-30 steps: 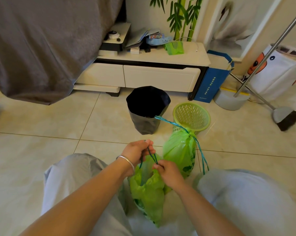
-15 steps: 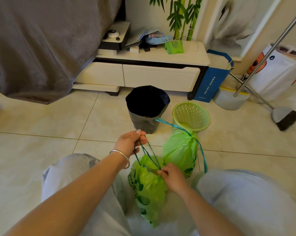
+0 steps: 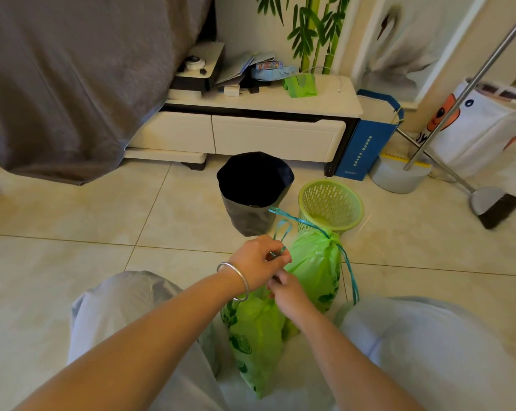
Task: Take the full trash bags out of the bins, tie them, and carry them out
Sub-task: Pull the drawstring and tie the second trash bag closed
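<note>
— Nearest, what do you see?

— A person crouching, pale trousers either side, a green bag standing on the floor between the knees. Both hands are at its mouth.

— Doing what?

— The left hand, bangle on the wrist, has its fingers curled, pinching the blue drawstring; a small loop sticks up above the knuckles. The right hand sits just under it, fingers bent in at the bag's neck. It looks like a pinch on the cord, but the left hand hides the tips.

— Different from half a second ago?

— Yes. Then the hands were apart with the cord stretched between them; now they have closed together, nearly touching, and the cord is bunched into that loop.

— And behind?

— A second bag, already cinched, stands just beside the first, its string trailing down the right side. Beyond it the green basket and, left of that, the black bin, both unmoved. Farther back a low cabinet, a grey blanket hanging at the left, a broom at the right
</note>
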